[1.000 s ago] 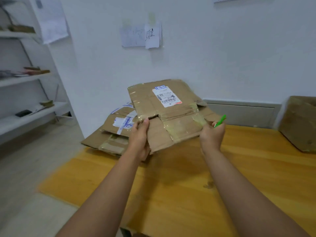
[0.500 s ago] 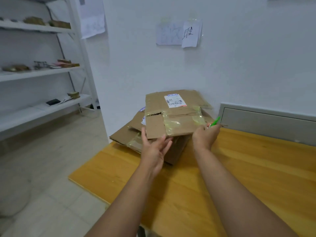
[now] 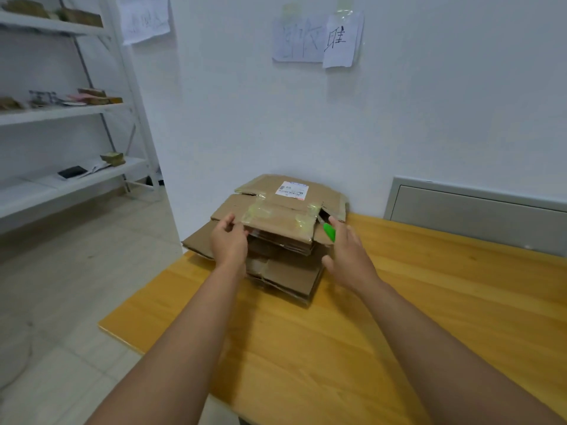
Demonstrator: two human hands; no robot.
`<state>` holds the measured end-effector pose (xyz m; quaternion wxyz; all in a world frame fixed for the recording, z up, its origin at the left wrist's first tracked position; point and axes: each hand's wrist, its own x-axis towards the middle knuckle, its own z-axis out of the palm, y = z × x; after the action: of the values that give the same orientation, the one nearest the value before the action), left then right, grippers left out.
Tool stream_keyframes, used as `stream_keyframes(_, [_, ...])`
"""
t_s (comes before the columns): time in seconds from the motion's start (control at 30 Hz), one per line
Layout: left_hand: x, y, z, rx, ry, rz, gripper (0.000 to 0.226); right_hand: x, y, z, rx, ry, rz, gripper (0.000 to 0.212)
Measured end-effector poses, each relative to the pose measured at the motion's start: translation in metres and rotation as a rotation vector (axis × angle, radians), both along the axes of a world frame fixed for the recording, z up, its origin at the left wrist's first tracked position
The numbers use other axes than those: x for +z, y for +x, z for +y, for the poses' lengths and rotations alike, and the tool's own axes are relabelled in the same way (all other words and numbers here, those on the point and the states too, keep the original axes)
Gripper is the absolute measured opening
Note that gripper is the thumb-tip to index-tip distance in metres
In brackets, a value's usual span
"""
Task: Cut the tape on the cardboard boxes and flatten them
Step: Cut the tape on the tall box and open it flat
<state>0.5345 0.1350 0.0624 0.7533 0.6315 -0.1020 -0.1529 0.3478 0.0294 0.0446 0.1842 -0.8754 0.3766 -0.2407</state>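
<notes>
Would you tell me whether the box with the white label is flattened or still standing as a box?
Flattened: the labelled box lies flat atop the cardboard pile, flaps spread.
</notes>
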Motion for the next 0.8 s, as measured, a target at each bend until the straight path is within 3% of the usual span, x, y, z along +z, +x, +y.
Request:
stream_keyframes(0.07, [-0.002,0.004,0.003,-0.048,0.138,-0.138,0.050,-0.005,0.007,-0.002,-0.025,-0.086,-0.010,0.057])
stream_keyframes(0.17, [-0.011,0.005,0.007,-0.086,0.564,-0.553,0.061,-0.003,0.017,0.000,-0.046,-0.260,-0.054,0.023])
stream_keyframes(0.27, [-0.016,-0.001,0.003,-0.013,0.848,-1.113,0.069,-0.001,0.027,0.000,0.005,-0.291,-0.103,0.013])
stream_keyframes(0.33, [-0.017,0.003,-0.008,-0.093,0.917,-1.329,0.063,-0.002,0.032,-0.003,0.034,-0.265,-0.083,0.013])
stream_keyframes(0.5, [-0.019,0.018,-0.022,-0.309,1.100,-1.372,0.053,-0.009,0.032,-0.020,0.118,-0.007,-0.021,0.024])
stream_keyframes(0.6, [-0.010,0.016,-0.025,-0.457,1.065,-1.242,0.046,-0.007,0.026,-0.029,0.104,0.064,-0.167,0.028])
stream_keyframes(0.7, [0.015,0.012,-0.051,-0.427,0.915,-1.185,0.047,0.001,0.019,-0.039,-0.002,0.025,-0.355,0.008])
stream_keyframes(0.8, [0.032,0.013,-0.097,-0.430,0.938,-1.207,0.058,0.005,0.014,-0.047,-0.079,0.031,-0.431,0.014])
